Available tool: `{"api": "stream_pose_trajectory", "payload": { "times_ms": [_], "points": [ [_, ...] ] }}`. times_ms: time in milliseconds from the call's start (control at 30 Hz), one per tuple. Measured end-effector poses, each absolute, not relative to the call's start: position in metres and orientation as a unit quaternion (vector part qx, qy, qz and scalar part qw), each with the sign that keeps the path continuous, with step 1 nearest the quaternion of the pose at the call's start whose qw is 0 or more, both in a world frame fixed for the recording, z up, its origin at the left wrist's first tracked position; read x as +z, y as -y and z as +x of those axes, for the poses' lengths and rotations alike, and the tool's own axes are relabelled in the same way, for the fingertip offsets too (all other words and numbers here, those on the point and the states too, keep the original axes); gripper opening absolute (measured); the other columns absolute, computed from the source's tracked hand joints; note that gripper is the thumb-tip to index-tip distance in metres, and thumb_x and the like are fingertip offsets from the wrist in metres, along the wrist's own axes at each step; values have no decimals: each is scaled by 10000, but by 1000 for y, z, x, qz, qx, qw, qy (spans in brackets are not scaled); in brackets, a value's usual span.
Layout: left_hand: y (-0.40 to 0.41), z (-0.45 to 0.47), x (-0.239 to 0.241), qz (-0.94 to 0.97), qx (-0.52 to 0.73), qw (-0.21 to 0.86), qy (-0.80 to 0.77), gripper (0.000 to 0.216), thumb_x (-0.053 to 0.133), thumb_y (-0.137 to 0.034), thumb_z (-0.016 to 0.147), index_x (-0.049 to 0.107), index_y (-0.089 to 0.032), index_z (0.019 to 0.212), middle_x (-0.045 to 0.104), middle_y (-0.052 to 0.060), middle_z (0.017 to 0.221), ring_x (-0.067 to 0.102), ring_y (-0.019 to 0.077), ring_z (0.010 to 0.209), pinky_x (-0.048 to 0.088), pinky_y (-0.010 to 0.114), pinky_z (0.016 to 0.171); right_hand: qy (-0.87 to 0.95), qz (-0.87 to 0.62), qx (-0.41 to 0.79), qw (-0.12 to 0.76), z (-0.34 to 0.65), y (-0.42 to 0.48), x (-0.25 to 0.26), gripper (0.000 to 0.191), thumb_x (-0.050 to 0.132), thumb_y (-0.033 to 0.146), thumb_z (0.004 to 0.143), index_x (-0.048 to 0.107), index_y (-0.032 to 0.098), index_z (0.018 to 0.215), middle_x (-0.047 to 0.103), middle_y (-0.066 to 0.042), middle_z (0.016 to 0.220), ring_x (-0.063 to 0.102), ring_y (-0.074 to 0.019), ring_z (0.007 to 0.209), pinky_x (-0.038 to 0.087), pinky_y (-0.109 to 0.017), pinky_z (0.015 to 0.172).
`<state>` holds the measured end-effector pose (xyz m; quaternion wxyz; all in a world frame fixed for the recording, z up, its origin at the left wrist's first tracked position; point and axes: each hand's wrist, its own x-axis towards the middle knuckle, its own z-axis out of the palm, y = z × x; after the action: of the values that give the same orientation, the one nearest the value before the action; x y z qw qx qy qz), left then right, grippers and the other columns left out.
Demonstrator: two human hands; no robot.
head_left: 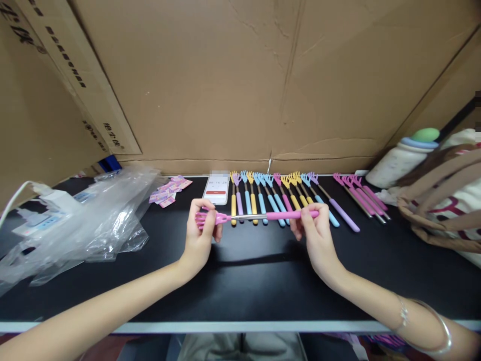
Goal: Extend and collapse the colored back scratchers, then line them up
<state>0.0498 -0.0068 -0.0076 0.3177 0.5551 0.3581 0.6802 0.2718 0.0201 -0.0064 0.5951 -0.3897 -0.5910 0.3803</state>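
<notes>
Spanning the middle of the frame, a pink back scratcher [287, 215] lies almost level between the person's two hands, raised above the black bench [255, 301]. The left hand [198, 231], left of centre, has its fingers curled around the clawed head, thumb pressed on the near side, so the claw tips show only in part. The right hand [317, 235], right of centre, pinches the far end of the pink grip between thumb and fingers, a short stub of it reaching past toward the right. Between the two hands, the bare metal rod and most of the grip are uncovered. Just beyond, a row of yellow, purple, blue and pink scratchers [343, 215] lies side by side, claws toward the top of the frame; farther right is a small group of pink scratchers [361, 196]. A phone [216, 194] lies behind the left hand, with printed cards [167, 193] to its left and clear plastic bags [112, 215] at the frame's left.
</notes>
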Motion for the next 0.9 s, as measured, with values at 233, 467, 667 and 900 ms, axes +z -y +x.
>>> {"api": "stream_pose_trajectory", "payload": {
  "times_ms": [233,467,667,900],
  "points": [
    [0,35,4,561,673,317,-363,148,540,-315,883,427,-221,860,483,-99,482,456,65,397,391,150,429,660,-367,349,555,282,-27,0,221,466,447,920,356,257,895,554,48,649,494,-106,556,398,-235,507],
    [-21,19,7,603,594,319,-427,166,581,-345,837,519,-191,840,521,-63,544,496,69,458,416,152,467,767,-364,250,465,303,-55,17,151,506,387,909,462,244,926,571,22,714,521,-114,522,413,-272,526],
    [-24,7,2,624,557,316,-448,199,591,-381,829,547,-188,848,551,-42,592,528,89,484,432,179,489,884,-322,58,334,315,-67,19,129,525,345,893,573,225,892,593,-16,722,544,-167,648,411,-313,619],
    [-19,-1,5,709,480,210,-473,170,624,-345,816,612,-193,891,688,25,756,638,154,644,469,228,577,903,-315,-37,288,320,-66,12,110,497,290,910,575,214,926,653,-29,771,572,-164,691,401,-308,668]
  ]
}}
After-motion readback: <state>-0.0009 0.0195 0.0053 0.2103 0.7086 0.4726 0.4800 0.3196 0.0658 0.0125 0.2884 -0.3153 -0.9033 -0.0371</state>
